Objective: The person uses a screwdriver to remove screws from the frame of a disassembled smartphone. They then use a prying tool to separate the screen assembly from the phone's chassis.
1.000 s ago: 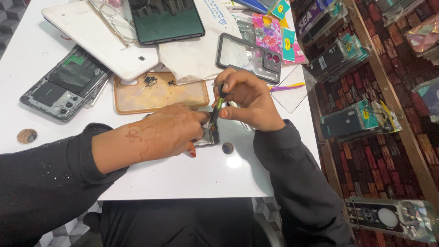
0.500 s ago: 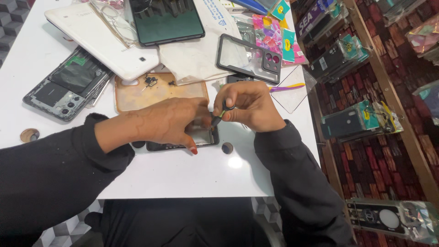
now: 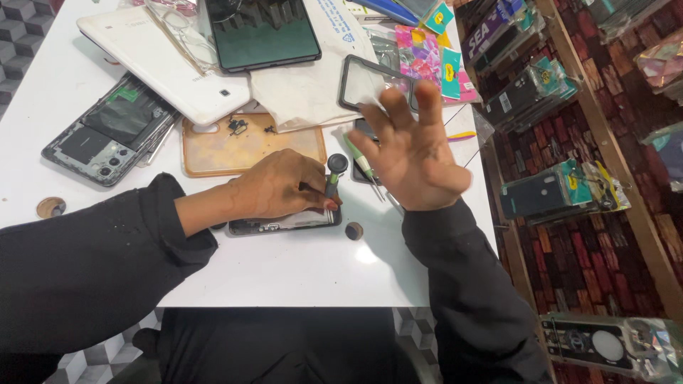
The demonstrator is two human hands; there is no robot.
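On the white table (image 3: 284,270), seen from the head camera, our left hand (image 3: 281,186) presses down on the opened phone (image 3: 284,223) at the near edge, fingers curled around a green-shafted screwdriver (image 3: 333,174) standing on it. Our right hand (image 3: 413,153) hovers above, fingers spread, holding nothing. We judge the phone should be pinned flat and the driver upright, so no screw strays toward the orange case (image 3: 213,149).

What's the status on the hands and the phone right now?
Left hand pins opened dark phone, holding green-shafted screwdriver. Right hand raised, open, empty. Nothing in the way.
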